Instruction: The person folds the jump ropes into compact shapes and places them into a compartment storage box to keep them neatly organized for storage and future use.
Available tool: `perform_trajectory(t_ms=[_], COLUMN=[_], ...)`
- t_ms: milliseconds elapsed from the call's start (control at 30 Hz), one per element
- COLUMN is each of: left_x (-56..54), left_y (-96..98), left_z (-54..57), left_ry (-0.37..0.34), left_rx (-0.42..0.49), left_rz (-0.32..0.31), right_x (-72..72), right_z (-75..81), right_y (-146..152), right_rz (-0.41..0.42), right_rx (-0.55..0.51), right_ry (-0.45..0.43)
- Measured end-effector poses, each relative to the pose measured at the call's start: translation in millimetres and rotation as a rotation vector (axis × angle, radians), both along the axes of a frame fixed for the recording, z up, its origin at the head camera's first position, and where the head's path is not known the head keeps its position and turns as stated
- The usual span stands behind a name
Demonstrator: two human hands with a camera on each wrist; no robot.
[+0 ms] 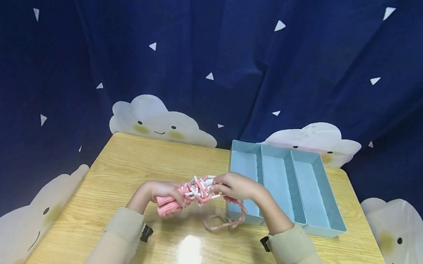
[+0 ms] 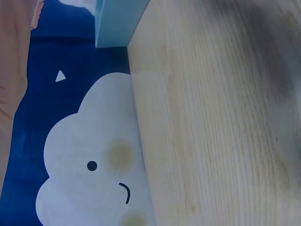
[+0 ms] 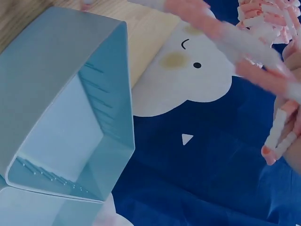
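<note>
A jump rope [image 1: 199, 189] of pink and white beads is bunched between the two hands above the table. My left hand [image 1: 164, 190] grips its pink handles [image 1: 167, 208] side by side, angled down to the left. The bunched rope's right end is held by the fingers of my right hand [image 1: 234, 185], over the box's left edge. A loose length of rope [image 1: 242, 216] loops below that hand. In the right wrist view, a beaded strand [image 3: 225, 40] crosses close to the camera. Only the edge of the left hand [image 2: 14, 70] shows in the left wrist view.
A light blue box [image 1: 322, 232] with three long compartments stands at the table's back right. The wooden table [image 1: 147, 155] ends at a dark blue curtain [image 1: 206, 32] with white clouds and triangles.
</note>
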State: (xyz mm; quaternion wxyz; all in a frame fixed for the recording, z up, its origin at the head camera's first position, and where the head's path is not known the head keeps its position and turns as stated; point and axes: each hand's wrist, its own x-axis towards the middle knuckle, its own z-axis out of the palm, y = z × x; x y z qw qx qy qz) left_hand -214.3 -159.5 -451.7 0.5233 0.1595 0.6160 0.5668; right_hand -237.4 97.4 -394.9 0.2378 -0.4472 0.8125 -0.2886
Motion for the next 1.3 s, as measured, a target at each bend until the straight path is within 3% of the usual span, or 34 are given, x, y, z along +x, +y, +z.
perform_trajectory(t_ms=[233,500,667,867,967,1133,1300], left_x=[2.7,4.1,5.5,8.0,8.3,7.9,8.6], left_y=[3.5,2.1,1.9,5.3,9.2,17.0,22.4], left_z=[-1.5,-2.6,-0.3,2.7,2.2,1.1,-0.8], left_ry=[-0.036,-0.072,-0.092,-0.066,-0.053,-0.063,-0.082], left_rx=[-0.007,0.015,0.043,0.012,0.0,-0.02,-0.045], left_rz=[-0.029,-0.047,-0.055,-0.062,-0.087,-0.107,-0.092], right_x=[-3.8,-7.1,-5.2,-4.4,-4.6,-6.3,-7.7], right_z=[7.3,17.7,21.7,19.5,20.0,21.5,21.7], right_y=[0,6,6,4,2,-1,-3], right_rz=[0.009,0.116,0.095,0.075,0.077,0.104,0.135], right_rx=[-0.008,0.02,0.069,0.079,0.047,-0.031,-0.046], right_ry=[-0.015,-0.034,0.104,0.297,0.249,0.082,0.068])
